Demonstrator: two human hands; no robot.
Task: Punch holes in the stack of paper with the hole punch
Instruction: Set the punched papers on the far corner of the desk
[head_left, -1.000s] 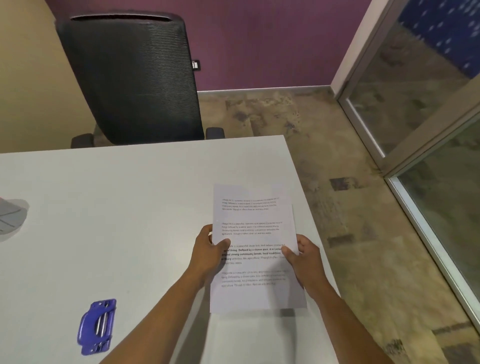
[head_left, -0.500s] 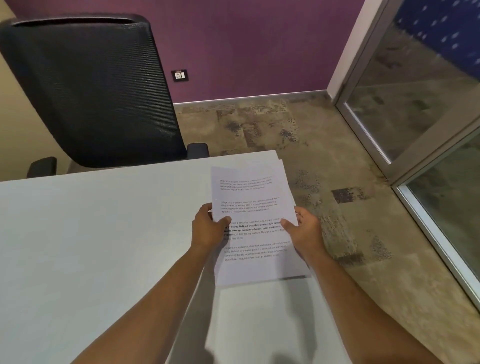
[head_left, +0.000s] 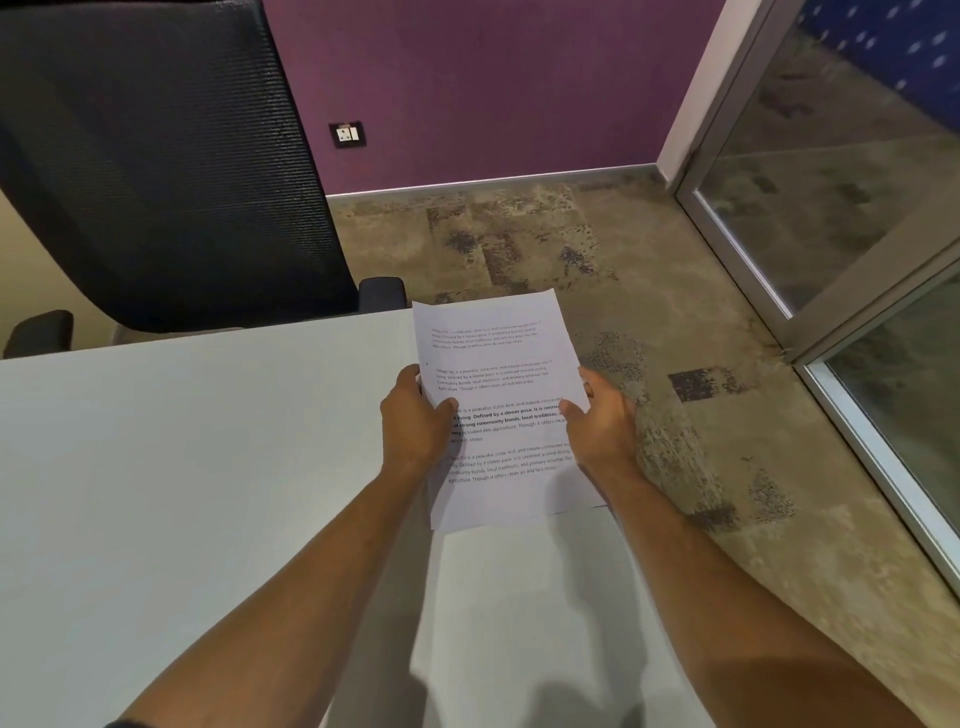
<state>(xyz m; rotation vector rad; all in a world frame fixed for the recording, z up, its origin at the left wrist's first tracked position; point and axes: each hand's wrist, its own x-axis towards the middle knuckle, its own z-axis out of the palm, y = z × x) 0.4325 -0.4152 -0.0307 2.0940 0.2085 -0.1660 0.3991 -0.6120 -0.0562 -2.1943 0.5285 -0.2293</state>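
A stack of white printed paper (head_left: 501, 364) is held up above the right end of the white table (head_left: 182, 467), its top edge reaching past the table's far corner. My left hand (head_left: 415, 421) grips the stack's left edge with the thumb on the printed face. On the right edge, my right hand (head_left: 605, 421) holds it the same way. The sheets look squared together. The hole punch is out of view.
A black mesh office chair (head_left: 156, 156) stands behind the table's far edge. The table's right edge runs just right of my right forearm, with patterned carpet (head_left: 675, 467) beyond. A glass partition (head_left: 857, 208) stands at the right, a purple wall (head_left: 493, 78) at the back.
The view has swung up and right, so the blue hole punch at the lower left left the frame. The paper rose off the table and its sheets came together.
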